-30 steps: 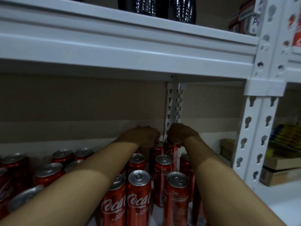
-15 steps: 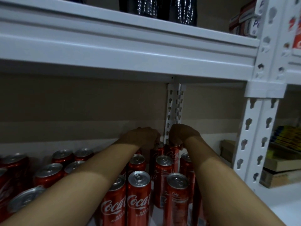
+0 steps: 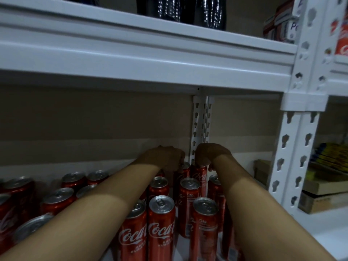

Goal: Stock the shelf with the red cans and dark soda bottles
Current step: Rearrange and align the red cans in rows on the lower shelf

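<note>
- Setting rear-row cans: left hand (image 3: 165, 159) curled over a back can (image 3: 185, 167), right hand (image 3: 209, 155) gripping its neighbour can (image 3: 200, 173), 12 o'clock.
- Next, likely: release, withdraw without toppling the front cans (image 3: 162, 223).

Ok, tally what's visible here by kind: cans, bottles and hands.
Red cans: at least 14, some hidden behind the arms
Dark soda bottles: at least 2, cropped
Hands: 2, left hand and right hand
Total: at least 18

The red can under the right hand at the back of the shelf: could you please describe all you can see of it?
The back red can is slim, glossy metal with white script, upright against the rear white post. The right hand curls over its top, hiding the lid. Neighbouring cans stand close around it.
</note>
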